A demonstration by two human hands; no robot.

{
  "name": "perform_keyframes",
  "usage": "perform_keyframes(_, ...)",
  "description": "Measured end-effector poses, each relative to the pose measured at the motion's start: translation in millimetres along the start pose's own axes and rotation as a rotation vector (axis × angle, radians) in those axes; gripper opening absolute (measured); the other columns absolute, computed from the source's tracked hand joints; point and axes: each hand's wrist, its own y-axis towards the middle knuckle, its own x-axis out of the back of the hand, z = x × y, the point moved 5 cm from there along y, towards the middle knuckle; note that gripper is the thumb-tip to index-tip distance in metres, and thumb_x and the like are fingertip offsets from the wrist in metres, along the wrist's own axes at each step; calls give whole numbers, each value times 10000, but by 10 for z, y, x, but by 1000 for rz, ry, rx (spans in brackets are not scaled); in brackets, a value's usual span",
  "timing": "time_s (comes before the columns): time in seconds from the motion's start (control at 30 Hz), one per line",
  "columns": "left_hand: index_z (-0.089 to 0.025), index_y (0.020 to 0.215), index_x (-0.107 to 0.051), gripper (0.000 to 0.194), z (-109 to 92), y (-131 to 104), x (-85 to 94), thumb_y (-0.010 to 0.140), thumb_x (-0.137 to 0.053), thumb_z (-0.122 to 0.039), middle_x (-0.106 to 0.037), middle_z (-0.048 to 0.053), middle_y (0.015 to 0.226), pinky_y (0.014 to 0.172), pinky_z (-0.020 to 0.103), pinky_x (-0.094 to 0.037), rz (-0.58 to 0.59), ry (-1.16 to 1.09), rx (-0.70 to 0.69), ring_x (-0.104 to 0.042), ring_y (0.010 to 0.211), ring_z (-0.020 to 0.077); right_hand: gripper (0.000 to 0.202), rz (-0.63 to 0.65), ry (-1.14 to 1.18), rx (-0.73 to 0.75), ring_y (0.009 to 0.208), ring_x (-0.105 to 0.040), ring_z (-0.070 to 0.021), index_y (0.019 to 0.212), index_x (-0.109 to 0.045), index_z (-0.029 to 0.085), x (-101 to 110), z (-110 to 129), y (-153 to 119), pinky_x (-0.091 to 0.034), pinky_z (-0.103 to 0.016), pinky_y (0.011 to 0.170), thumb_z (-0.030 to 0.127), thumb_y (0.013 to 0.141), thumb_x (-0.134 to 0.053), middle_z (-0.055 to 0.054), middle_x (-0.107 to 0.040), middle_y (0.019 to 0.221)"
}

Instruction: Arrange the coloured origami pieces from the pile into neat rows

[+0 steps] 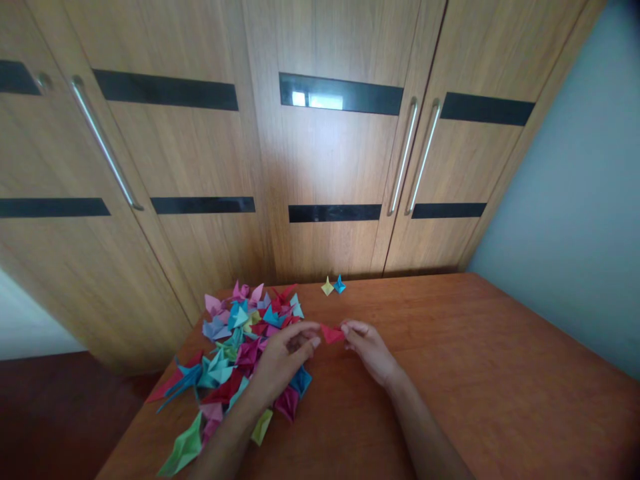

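A small red origami crane is held just above the wooden table, between my two hands. My right hand pinches its right end between thumb and fingertips. On the other side, my left hand has its fingers curled, with the index fingertip at the crane's left end; how firm that hold is, I cannot make out. A heap of colourful origami cranes in pink, red, blue, green and yellow lies around and beneath my left forearm, which covers part of it.
Toward the back edge of the table, a yellow origami crane and a blue origami crane stand side by side. A wooden wardrobe with metal handles rises behind the table. A pale wall bounds the right side.
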Motion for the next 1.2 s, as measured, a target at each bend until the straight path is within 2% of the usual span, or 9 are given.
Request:
perform_keyframes(0.13,-191,1037,-643,320,-7,1,-11,759,-655,-350,-638,31,843,636,220,-444,20,-17,13,-565,739,144,301,101,-25,15,637,-435,-101,726,-634,177,-11,83,-12,-356,-212,583,473,778,-616,15,-518,700)
perform_keyframes(0.27,-185,929,-677,232,-23,-10,-63,769,-646,-351,-615,6,734,605,209,-422,89,51,20,-533,666,125,318,153,-92,38,638,-433,-103,699,-628,176,-19,145,-16,-349,-224,604,482,781,-606,15,-514,700)
perform_keyframes(0.37,-197,974,-664,247,-35,-17,-80,778,-636,-345,-607,-3,730,602,210,-424,96,53,8,-524,647,119,303,171,-111,53,646,-432,-100,676,-623,173,-20,167,-16,-345,-227,618,460,772,-626,18,-514,705)
perform_keyframes(0.43,-197,988,-658,253,-32,-18,-82,786,-626,-345,-604,-5,721,596,208,-423,100,53,3,-522,643,118,294,151,-99,47,651,-437,-101,676,-625,174,-6,172,-12,-344,-226,617,457,752,-647,20,-521,708)
perform_keyframes(0.57,-179,889,-678,214,-24,-18,-85,786,-619,-356,-622,8,716,593,207,-419,119,114,-2,-534,656,126,276,93,-71,31,670,-462,-108,702,-638,176,33,174,-5,-357,-224,624,448,712,-686,15,-548,725)
perform_keyframes(0.8,-172,861,-677,198,-51,-27,-132,742,-659,-329,-656,18,735,596,210,-441,101,67,5,-566,657,127,263,57,-27,14,657,-477,-106,739,-643,177,67,136,-4,-371,-214,612,440,741,-662,12,-565,707)
perform_keyframes(1.0,-167,862,-685,193,-67,7,-192,751,-644,-320,-681,28,741,592,218,-455,54,112,-18,-591,649,137,301,-4,23,-37,661,-519,-116,776,-642,178,115,-7,69,-396,-217,609,477,744,-630,-5,-599,727)
perform_keyframes(1.1,-181,862,-691,170,-154,139,-186,767,-624,-305,-691,22,752,598,222,-454,-5,242,-107,-600,661,143,315,-148,-119,8,601,-507,-118,729,-626,173,212,-69,130,-372,-216,555,472,790,-550,-7,-592,674)
perform_keyframes(1.2,-207,864,-697,132,-273,417,-212,784,-607,-259,-692,6,771,625,223,-443,-45,452,-252,-598,681,137,306,-228,-446,112,606,-516,-131,651,-617,176,229,-73,149,-362,-228,573,402,820,-497,-15,-603,647)
